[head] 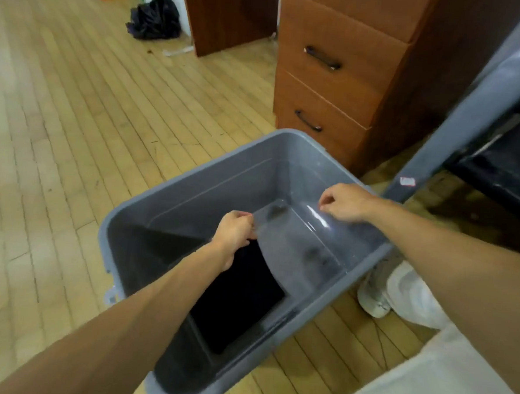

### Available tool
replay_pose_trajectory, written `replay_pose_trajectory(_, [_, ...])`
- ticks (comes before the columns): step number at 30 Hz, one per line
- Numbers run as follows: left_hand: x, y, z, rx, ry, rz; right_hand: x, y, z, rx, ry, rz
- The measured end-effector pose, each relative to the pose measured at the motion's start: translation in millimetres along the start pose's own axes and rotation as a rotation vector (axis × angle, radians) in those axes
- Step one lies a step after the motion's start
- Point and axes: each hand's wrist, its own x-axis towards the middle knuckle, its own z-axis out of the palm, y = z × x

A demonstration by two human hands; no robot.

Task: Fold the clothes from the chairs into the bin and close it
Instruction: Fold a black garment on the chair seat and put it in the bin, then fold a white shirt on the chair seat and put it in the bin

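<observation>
Wood-plank floor [74, 124], open grey bin [193, 177] on it. Left hand [235, 229] and right hand [343, 202] each pinch corner of clear plastic sheet [298, 245] over bin. Black folded garment [240, 296] on bin bottom. Drawer cabinet [337, 64] just behind bin; dark bundle [155, 18] well beyond bin

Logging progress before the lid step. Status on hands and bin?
Over bin, left hand and right hand each pinch an edge of translucent sheet. Inside, dark cloth lies flat. No lid on; opening unobstructed.
</observation>
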Motion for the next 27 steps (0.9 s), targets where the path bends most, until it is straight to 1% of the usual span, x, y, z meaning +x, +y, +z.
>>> replay_pose_trajectory(4, [-9.9,73.6,63.7,0.098,-0.149,0.204,-42.0,40.3,-77.5,-0.038,0.135,0.042])
replay_pose_trajectory(8, [-38.8,143.2,150.4,0.207,-0.33,0.4,-106.4,105.8,-138.0,-0.024,0.274,0.137])
replay_pose_trajectory(11, [-66.2,186.1,219.5,0.275,-0.473,0.506,-164.7,163.2,-158.3,0.073,0.372,0.226])
replay_pose_trajectory(15, [-104.8,227.5,309.0,0.393,-0.634,0.628,-240.5,241.4,-155.5,0.222,0.511,0.35])
replay_pose_trajectory(20, [-145.1,238.9,408.4,0.57,-0.776,0.794,-318.3,321.7,-137.1,0.295,0.59,0.552])
replay_pose_trajectory(23, [-174.2,231.6,462.2,0.698,-0.905,0.846,-349.0,357.2,-114.2,0.344,0.686,0.659])
replay_pose_trajectory(25, [-195.9,216.1,491.1,0.716,-0.978,0.878,-363.9,374.9,-99.1,0.31,0.715,0.733])
replay_pose_trajectory(27, [-213.1,194.8,512.0,0.69,-1.031,0.895,-375.8,391.7,-89.1,0.286,0.698,0.794])
